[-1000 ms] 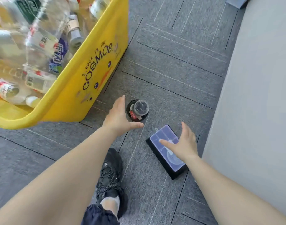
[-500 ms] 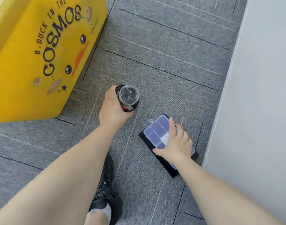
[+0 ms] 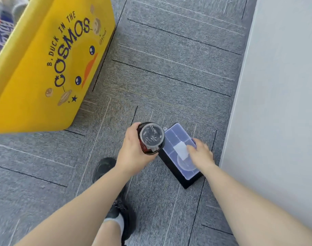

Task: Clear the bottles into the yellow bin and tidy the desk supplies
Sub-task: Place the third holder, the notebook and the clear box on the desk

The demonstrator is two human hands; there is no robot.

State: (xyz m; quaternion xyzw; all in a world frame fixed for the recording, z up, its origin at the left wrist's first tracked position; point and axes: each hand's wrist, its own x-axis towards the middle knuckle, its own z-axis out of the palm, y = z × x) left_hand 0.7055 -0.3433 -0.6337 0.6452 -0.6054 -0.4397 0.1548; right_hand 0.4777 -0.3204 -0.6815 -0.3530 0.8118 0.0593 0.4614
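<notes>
My left hand [image 3: 132, 153] is wrapped around a dark bottle [image 3: 151, 138] with a grey cap, seen from above and held off the carpet. To its right a clear plastic compartment box [image 3: 178, 142] lies on a black flat object [image 3: 182, 181] on the floor. My right hand [image 3: 201, 154] is on the box's right edge, fingers curled over it; whether it grips it firmly is unclear because of blur. The yellow bin [image 3: 36, 77], printed "B.DUCK IN THE COSMOS", stands at the upper left, with bottles [image 3: 2, 23] just visible inside.
A pale wall or cabinet side [image 3: 279, 103] runs down the right, close to the box. Grey carpet tiles [image 3: 169, 68] cover the floor. My black shoe [image 3: 123, 215] is planted below my left arm.
My left hand closed on the bottle and lifted it toward me. My right hand slid from the top of the box to its right edge. The view tilted, and the bin moved up and left.
</notes>
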